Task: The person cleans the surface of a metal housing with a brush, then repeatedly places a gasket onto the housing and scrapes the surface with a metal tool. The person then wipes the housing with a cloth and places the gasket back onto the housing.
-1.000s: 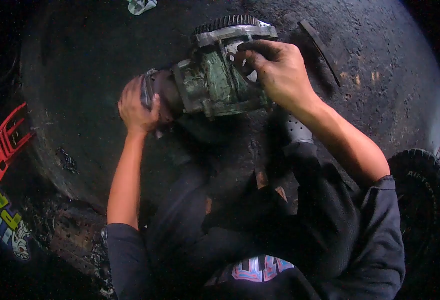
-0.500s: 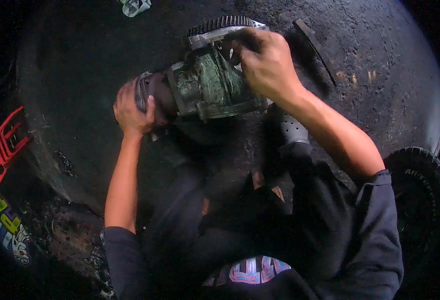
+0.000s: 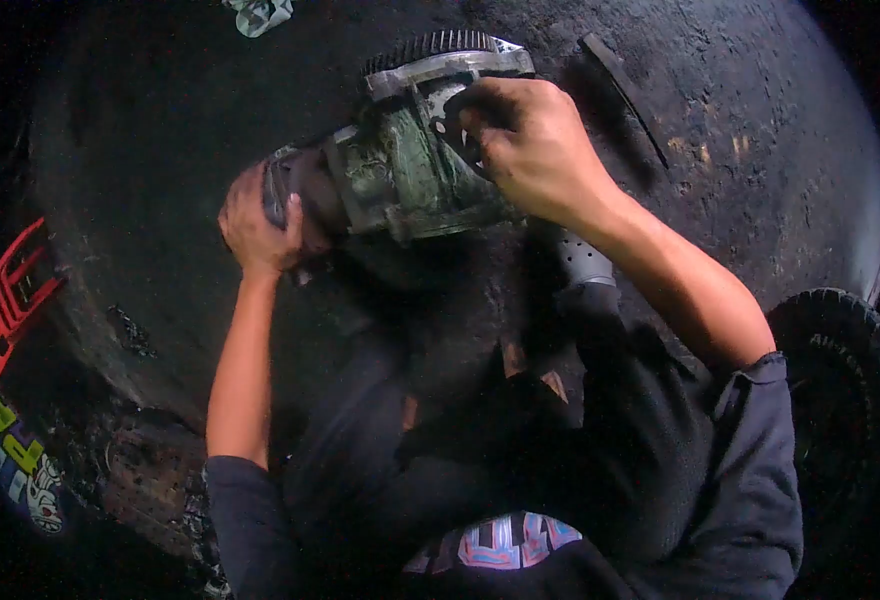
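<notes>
The greasy gear housing (image 3: 400, 175) is lying on the floor (image 3: 760, 120), its long axis running 8 to 2 o'clock. The left hand (image 3: 255, 225) is clasping its 8 o'clock end, and the right hand (image 3: 535, 150) is gripping the toothed end.

the metal housing (image 3: 400, 175) is a bulky cast part, greenish under a coat of dark grease, with ribbed sides. a toothed ring gear (image 3: 430, 45) sits at its far end on a pale grey flange (image 3: 450, 65); its left end narrows to a dark round neck (image 3: 305, 190). it lies on its side, tilted, the left hand (image 3: 255, 225) clasping the neck, the right hand (image 3: 535, 150) gripping the body just below the flange
</notes>
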Action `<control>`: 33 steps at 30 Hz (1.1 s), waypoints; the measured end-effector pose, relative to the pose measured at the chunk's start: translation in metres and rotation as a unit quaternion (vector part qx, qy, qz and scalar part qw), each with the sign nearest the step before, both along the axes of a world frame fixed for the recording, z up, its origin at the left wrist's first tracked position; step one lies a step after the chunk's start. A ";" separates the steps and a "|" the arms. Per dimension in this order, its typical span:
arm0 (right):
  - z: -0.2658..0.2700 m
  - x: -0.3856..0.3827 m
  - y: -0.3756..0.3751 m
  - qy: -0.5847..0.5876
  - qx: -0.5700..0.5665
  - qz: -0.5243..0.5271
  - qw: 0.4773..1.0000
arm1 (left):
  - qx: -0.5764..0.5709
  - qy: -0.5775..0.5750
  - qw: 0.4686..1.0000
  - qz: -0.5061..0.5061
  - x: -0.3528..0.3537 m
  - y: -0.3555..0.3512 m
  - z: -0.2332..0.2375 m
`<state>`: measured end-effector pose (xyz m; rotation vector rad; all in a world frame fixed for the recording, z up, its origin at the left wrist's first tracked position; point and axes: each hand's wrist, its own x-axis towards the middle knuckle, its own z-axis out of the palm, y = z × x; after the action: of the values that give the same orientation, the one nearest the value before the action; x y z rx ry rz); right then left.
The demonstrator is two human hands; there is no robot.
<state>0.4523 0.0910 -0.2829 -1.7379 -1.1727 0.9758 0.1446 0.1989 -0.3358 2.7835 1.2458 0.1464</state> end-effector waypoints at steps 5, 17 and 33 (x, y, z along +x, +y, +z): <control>0.007 -0.010 0.001 -0.033 0.005 -0.005 0.999 | -0.012 -0.027 0.999 0.014 -0.005 0.003 -0.009; -0.003 -0.004 -0.001 -0.048 0.016 -0.002 0.999 | 0.011 0.017 1.000 0.003 -0.006 0.002 -0.004; -0.003 -0.008 -0.006 -0.018 0.052 -0.010 0.998 | 0.008 0.019 1.000 0.002 -0.007 0.001 -0.003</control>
<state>0.4446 0.0846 -0.2855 -1.6876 -1.2046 0.8598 0.1380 0.2000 -0.3386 2.8103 1.2632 0.1055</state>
